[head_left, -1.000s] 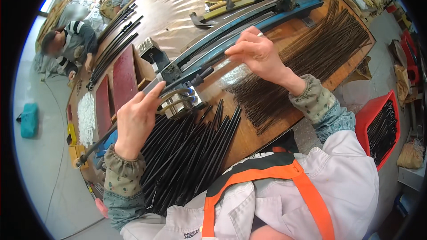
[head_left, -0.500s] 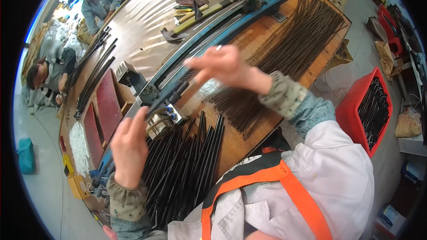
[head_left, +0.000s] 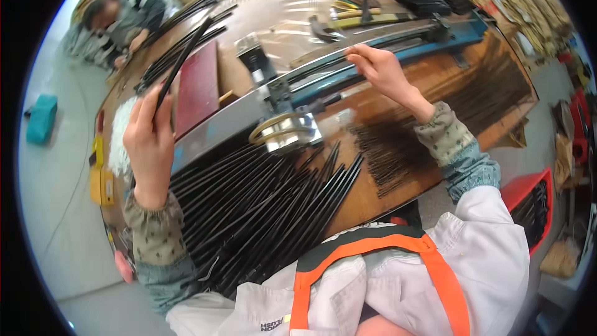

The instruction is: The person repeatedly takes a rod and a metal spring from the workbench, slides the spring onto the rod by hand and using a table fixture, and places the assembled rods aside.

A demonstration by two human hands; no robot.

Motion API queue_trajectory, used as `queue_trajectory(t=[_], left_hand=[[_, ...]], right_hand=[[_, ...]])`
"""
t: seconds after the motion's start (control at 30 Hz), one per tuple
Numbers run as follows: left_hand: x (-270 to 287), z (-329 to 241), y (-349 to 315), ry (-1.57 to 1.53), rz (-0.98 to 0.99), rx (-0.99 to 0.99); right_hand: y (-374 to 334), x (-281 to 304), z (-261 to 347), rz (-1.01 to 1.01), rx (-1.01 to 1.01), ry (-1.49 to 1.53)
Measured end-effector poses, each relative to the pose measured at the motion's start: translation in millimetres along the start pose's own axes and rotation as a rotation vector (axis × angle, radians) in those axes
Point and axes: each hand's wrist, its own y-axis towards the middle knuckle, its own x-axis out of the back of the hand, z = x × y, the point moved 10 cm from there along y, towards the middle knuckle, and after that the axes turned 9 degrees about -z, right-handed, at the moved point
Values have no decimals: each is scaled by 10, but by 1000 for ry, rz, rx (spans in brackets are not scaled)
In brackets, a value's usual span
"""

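My left hand is closed round a slim black rod, which slants up and away above the bench. Over the long blue rail fixture, my right hand has its thumb and fingers pinched together; whatever may be between them is too small to make out. Between my hands sits a metal block with hoses at the near end of the rail. A heap of black rods lies close in front of me. Thin brown rods are spread beyond it, under my right forearm.
Dark red boards lie beside my left hand. A hammer and other hand tools rest behind the rail. At far left a co-worker bends over the bench. A red bin of black pieces stands at right.
My left hand has moved left and up, and the black rod now points away from the fixture. My right hand has shifted right along the rail. The view has turned.
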Motion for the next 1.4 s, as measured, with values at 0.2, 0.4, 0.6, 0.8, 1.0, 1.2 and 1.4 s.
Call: queue_trajectory(t=[0.2,0.4,0.6,0.8,1.0,1.2,1.4], left_hand=[[338,252,-265,-70,-91,123],[528,796,-946,40,0,289],[399,878,-1067,12,2,329],[204,1046,-1027,89,104,301],[-643,676,-944,81,341,100],[-1601,178,-559,-149,289,22],[-1675,367,-699,-219,314,118]], right_hand=[[614,-1213,1259,327,63,654],[638,-1545,1465,292,337,445],[382,-2195,1787,668,492,146],[561,-1406,869,255,403,52],[364,81,-419,128,441,-442],[338,372,-746,122,405,-410],[285,274,-753,82,372,-308]])
